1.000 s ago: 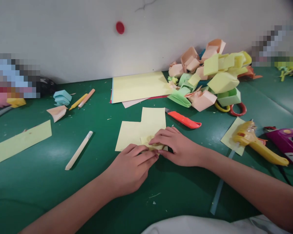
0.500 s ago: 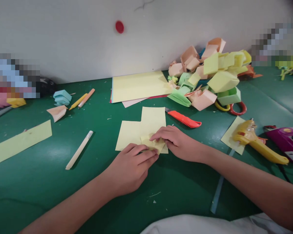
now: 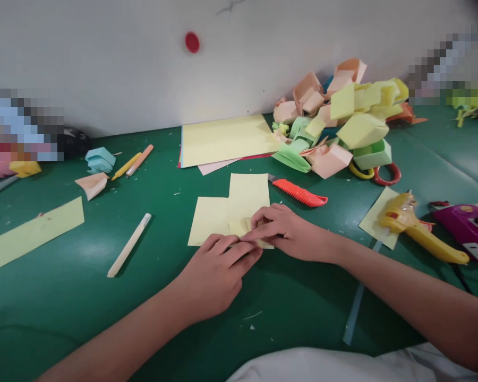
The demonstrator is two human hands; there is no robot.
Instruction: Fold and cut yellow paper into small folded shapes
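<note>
A small piece of folded yellow paper (image 3: 238, 227) lies under the fingers of both my hands, partly hidden by them. My left hand (image 3: 219, 270) presses on its near edge with bent fingers. From the right, my right hand (image 3: 284, 231) grips the same paper, its thumb and index finger close to my left fingertips. Beneath is a larger L-shaped sheet of yellow paper (image 3: 249, 191), flat on the green table (image 3: 163, 307). A red-handled utility knife (image 3: 298, 192) rests just beyond my right hand, its blade tip by the sheet's edge.
Stacked paper sheets (image 3: 223, 140) lie at the back beside a heap of folded paper pieces (image 3: 342, 122). A yellow glue gun (image 3: 414, 225) with a blue glue stick (image 3: 356, 310) and scissors (image 3: 386, 173) are at right. At left are a white stick (image 3: 129, 245) and a paper strip (image 3: 35, 231).
My right fingers have slid left and toward me along the folded paper, meeting my left fingertips. My left hand has barely shifted.
</note>
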